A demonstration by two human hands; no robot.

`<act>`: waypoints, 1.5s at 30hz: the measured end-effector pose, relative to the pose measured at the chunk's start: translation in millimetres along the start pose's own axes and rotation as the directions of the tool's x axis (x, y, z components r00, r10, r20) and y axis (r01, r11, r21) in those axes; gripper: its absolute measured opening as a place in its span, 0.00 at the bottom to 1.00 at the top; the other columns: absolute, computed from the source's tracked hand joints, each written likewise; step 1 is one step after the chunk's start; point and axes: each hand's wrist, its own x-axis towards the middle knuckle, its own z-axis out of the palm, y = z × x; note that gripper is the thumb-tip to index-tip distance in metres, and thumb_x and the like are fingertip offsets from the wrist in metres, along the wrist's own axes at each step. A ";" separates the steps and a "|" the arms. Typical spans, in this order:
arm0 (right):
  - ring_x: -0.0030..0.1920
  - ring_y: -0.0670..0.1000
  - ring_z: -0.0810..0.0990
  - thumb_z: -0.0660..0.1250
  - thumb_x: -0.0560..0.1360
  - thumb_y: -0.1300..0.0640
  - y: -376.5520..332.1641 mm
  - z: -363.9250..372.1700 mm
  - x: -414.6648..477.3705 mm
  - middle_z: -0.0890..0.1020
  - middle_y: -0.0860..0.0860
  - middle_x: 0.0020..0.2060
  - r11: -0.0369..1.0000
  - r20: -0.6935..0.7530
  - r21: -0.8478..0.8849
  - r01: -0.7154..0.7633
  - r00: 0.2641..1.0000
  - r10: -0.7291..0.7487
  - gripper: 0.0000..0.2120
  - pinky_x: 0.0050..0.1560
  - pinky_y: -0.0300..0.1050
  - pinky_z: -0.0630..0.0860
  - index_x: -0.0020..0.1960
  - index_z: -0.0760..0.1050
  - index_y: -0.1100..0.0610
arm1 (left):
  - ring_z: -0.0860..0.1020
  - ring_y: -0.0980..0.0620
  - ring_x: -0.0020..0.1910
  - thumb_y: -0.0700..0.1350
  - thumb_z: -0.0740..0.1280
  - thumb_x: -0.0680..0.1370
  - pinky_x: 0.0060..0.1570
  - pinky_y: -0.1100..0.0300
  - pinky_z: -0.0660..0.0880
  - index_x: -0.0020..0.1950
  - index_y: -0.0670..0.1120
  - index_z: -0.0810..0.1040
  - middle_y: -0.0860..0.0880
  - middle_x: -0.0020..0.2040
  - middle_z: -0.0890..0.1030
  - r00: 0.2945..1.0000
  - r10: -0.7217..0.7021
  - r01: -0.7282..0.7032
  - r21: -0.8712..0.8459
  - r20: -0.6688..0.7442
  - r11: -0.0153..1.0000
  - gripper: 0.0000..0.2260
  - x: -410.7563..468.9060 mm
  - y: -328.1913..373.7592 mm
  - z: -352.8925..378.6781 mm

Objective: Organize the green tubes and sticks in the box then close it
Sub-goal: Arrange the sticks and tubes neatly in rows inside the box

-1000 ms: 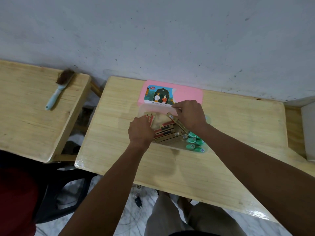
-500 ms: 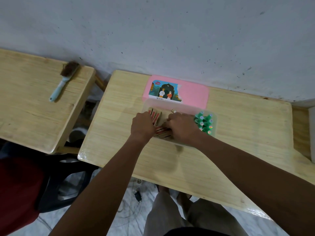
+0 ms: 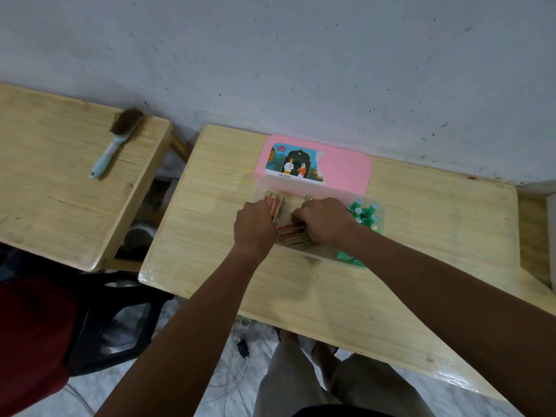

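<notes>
A clear plastic box (image 3: 379, 227) sits on the wooden desk (image 3: 421, 236). Its pink lid (image 3: 346, 173), with a picture sticker, lies flat behind it by the wall. Tan and red sticks (image 3: 275, 203) fill the box's left part. Green tubes (image 3: 365, 213) stand clustered at its right end, and a few more green tubes (image 3: 346, 256) lie near its front edge. My left hand (image 3: 255, 227) rests on the sticks at the box's left. My right hand (image 3: 323, 221) presses down on the sticks in the middle, fingers curled over them.
A second wooden desk (image 3: 54, 191) stands to the left with a blue-handled brush (image 3: 115, 142) on it. A grey wall runs behind both desks. A black chair (image 3: 114, 320) stands below the gap between the desks.
My right hand lowered the stick it held into the box and now presses on the pile. The green tubes at the right end have come into view. The left hand stayed put.
</notes>
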 end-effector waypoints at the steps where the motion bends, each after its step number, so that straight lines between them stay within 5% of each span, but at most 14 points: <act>1: 0.50 0.59 0.80 0.62 0.73 0.61 0.3 -1.2 2.1 0.80 0.53 0.51 1.000 0.012 0.004 -0.004 1.000 0.004 0.14 0.42 0.48 0.72 0.56 0.77 0.51 | 0.78 0.38 0.42 0.39 0.67 0.73 0.35 0.54 0.69 0.45 0.41 0.77 0.40 0.43 0.78 1.000 0.003 -0.003 0.000 -0.002 1.000 0.03 -0.5 -0.1 0.1; 13: 0.56 0.57 0.78 0.66 0.73 0.55 13.7 6.0 0.3 0.82 0.53 0.55 0.984 0.000 0.160 -0.074 0.997 0.075 0.17 0.51 0.49 0.75 0.62 0.77 0.46 | 0.79 0.40 0.41 0.39 0.68 0.72 0.33 0.55 0.69 0.45 0.41 0.78 0.42 0.42 0.78 1.000 -0.010 0.010 0.004 -0.004 1.000 0.03 -2.3 4.3 -5.4; 20: 0.49 0.55 0.79 0.67 0.72 0.59 20.2 -4.8 -1.0 0.81 0.49 0.44 1.000 -0.104 0.016 -0.023 0.994 0.024 0.11 0.38 0.46 0.75 0.51 0.82 0.47 | 0.79 0.40 0.46 0.42 0.67 0.76 0.37 0.55 0.69 0.49 0.42 0.77 0.42 0.46 0.79 1.000 -0.013 0.015 0.114 -0.021 0.993 0.05 -7.3 6.4 -0.4; 24: 0.51 0.54 0.76 0.68 0.73 0.61 22.6 -6.0 -0.6 0.79 0.49 0.46 1.000 -0.185 -0.018 -0.017 0.983 0.013 0.12 0.35 0.44 0.70 0.53 0.81 0.48 | 0.80 0.41 0.48 0.40 0.66 0.76 0.38 0.54 0.71 0.51 0.41 0.77 0.42 0.48 0.79 0.999 -0.034 0.033 0.145 0.005 0.989 0.05 -3.3 10.4 -0.2; 37: 0.55 0.55 0.75 0.65 0.74 0.63 9.5 -7.5 21.7 0.78 0.51 0.52 0.990 -0.147 -0.083 0.113 0.981 -0.125 0.14 0.41 0.46 0.72 0.56 0.80 0.52 | 0.73 0.45 0.33 0.41 0.68 0.72 0.30 0.59 0.65 0.42 0.45 0.83 0.45 0.37 0.81 0.999 0.046 -0.046 -0.004 0.026 0.999 0.05 -0.6 -4.1 1.5; 45: 0.54 0.59 0.80 0.62 0.74 0.64 -3.2 -4.8 32.3 0.83 0.56 0.52 0.979 -0.084 0.160 0.126 0.990 -0.114 0.18 0.51 0.52 0.75 0.62 0.76 0.53 | 0.80 0.39 0.47 0.42 0.61 0.78 0.40 0.54 0.73 0.51 0.41 0.77 0.42 0.47 0.80 0.999 -0.011 0.013 0.046 -0.035 0.999 0.08 -9.6 12.9 2.5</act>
